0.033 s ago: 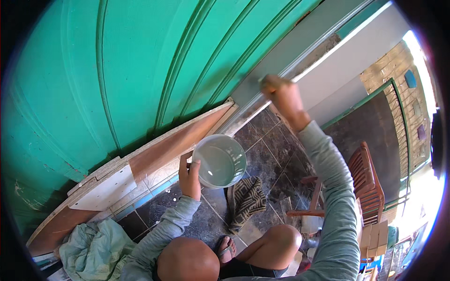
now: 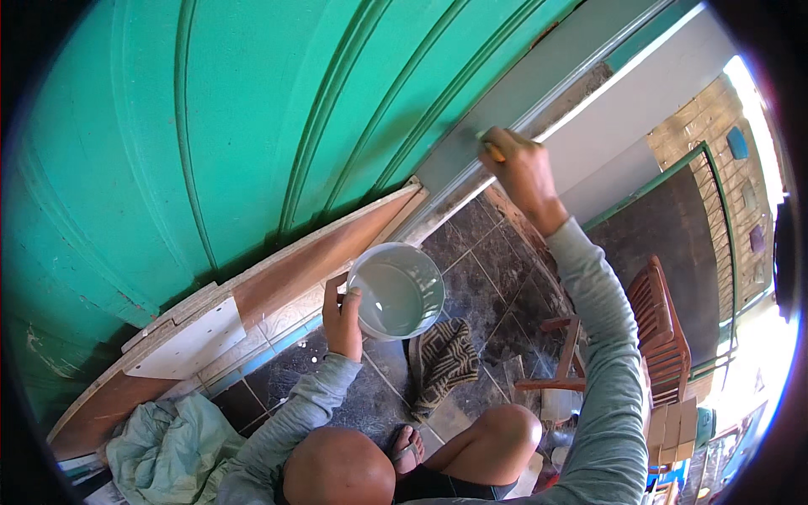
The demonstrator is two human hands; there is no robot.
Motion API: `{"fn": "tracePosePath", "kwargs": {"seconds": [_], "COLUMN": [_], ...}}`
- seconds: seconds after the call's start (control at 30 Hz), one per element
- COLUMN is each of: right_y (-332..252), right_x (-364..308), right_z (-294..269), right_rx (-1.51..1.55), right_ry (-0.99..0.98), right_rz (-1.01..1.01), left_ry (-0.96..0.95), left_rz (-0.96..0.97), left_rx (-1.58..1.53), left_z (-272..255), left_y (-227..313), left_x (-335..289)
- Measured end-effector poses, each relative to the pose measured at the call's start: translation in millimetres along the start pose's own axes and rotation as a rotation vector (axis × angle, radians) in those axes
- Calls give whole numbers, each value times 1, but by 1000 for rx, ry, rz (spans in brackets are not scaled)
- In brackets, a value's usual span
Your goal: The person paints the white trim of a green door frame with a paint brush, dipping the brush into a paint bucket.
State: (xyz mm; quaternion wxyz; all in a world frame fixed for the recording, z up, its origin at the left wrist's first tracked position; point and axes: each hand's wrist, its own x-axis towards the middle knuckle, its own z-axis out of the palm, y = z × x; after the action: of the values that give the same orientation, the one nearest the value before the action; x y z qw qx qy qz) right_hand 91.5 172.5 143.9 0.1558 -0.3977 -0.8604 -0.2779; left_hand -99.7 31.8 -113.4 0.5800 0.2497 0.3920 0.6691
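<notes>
My left hand [image 2: 343,324] grips the rim of a clear plastic tub [image 2: 396,290], thumb on the near side. Pale, cloudy liquid lies in the tub, which tilts toward me above the floor. Farther off to the right, my right hand [image 2: 523,172] is closed on a small orange-and-green thing [image 2: 497,153], mostly hidden by the fingers, so its kind is unclear. That hand is up at the grey door frame [image 2: 480,126], beside the green panelled door [image 2: 252,109].
A wooden board [image 2: 295,252] leans along the door's foot. On the dark tiled floor [image 2: 475,252] lies a patterned cloth [image 2: 442,362]. A pale green crumpled sheet [image 2: 172,450] is at lower left; a reddish wooden chair [image 2: 661,328] stands at right.
My right hand has moved slightly right and toward me along the grey frame, and more of the orange shows between its fingers. My left hand and the tub are almost unchanged.
</notes>
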Motion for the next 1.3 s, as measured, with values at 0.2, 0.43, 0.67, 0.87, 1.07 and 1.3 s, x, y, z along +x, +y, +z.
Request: {"fn": "tracePosePath", "kwargs": {"seconds": [0.2, 0.43, 0.67, 0.87, 1.07, 1.3], "right_y": [-24, 9, 14, -5, 30, -13], "right_x": [-23, 18, 17, 34, 38, 33], "right_z": [21, -40, -21, -54, -44, -42], "right_rx": [71, -138, -56, -58, -54, -11], "right_ry": [-108, 232, -39, 105, 12, -42], "right_rz": [-4, 36, -75, -18, 103, 45], "left_ry": [-34, -10, -40, -22, -47, -40], "left_rz": [-2, 33, 28, 73, 58, 62], "left_rx": [5, 14, -24, -15, -8, -21], "left_z": [8, 7, 12, 11, 14, 12], "left_y": [-1, 2, -10, -1, -7, -1], "left_x": [-3, -1, 0, -4, -4, -4]}}
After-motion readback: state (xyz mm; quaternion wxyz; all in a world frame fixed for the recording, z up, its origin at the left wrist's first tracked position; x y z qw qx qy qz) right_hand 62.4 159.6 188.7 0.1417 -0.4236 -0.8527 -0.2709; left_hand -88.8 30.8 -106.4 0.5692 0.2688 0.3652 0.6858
